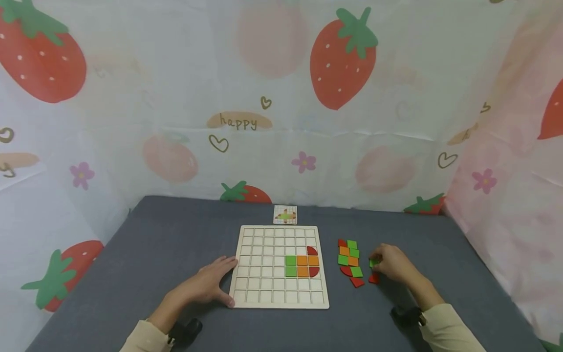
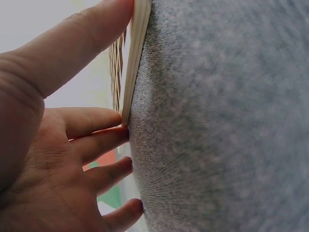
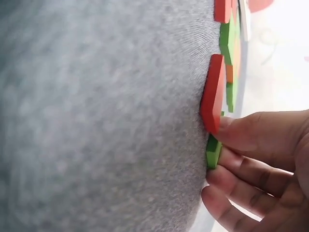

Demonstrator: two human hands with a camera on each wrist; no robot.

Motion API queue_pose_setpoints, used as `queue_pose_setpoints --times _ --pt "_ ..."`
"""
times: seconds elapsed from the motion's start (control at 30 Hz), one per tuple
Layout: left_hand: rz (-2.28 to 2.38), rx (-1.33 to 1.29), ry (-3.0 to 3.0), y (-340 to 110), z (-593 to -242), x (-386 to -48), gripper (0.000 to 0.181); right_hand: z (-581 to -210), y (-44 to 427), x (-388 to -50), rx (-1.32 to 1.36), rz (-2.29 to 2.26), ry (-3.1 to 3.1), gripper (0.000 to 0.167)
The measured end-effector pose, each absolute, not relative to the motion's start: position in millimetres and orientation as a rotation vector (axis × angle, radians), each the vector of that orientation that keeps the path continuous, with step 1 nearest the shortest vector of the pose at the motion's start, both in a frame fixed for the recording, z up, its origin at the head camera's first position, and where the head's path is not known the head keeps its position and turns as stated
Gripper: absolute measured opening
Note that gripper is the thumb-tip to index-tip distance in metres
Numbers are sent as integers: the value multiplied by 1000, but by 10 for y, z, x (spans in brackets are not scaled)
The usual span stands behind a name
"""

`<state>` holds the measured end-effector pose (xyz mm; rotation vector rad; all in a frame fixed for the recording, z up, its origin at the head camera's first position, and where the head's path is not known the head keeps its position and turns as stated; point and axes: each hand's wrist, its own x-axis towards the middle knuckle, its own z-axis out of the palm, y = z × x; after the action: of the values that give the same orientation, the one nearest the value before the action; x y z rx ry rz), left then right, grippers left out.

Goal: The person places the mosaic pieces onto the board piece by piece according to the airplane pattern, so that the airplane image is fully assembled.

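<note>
My left hand (image 1: 206,281) is spread, its thumb and fingertips resting against the board's left edge; my right hand (image 1: 393,263) pinches a green tile (image 1: 374,262) low at the counter (image 1: 184,220). The tile looks square, so I judge no long axis matters. It lies to the right of the board (image 1: 267,271), well apart from it, with the loose tiles (image 1: 344,250) between; a red tile (image 1: 374,278) sits just on my side of it. My right hand is much the nearer. The board's cells hold two green squares, four orange ones and two red rounded pieces, all toward the right; the remaining cells are bare.
</note>
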<state>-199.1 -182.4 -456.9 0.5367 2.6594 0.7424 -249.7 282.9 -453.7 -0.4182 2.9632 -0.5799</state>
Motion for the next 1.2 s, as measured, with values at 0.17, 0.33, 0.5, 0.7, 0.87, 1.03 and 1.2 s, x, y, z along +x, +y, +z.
queue_pose_setpoints --times 0.17,0.33,0.5,0.7,0.87,1.03,1.2 --pt "747 545 2663 -1823 -4530 -1986 100 -4493 2827 -2511 -431 -590 2962 20" --pt "745 545 2664 -1818 -4528 -1983 100 -4459 2772 -2508 -444 -630 2973 20" --pt "743 533 2659 -1811 -4533 -1990 100 -4417 2599 -2525 -515 -674 2966 22" --pt "754 536 2645 -1810 -4528 -1987 99 -4373 2335 -2555 -546 -768 2922 24" --pt "760 536 2650 -1806 -4524 -1981 99 -4338 2091 -2586 -615 -786 2933 20" --pt "757 527 2663 -1805 -4535 -1989 99 -4316 1855 -2607 -660 -807 2921 22" --pt "754 517 2656 -1810 -4540 -2002 99 -4324 1656 -2629 -742 -804 2881 22"
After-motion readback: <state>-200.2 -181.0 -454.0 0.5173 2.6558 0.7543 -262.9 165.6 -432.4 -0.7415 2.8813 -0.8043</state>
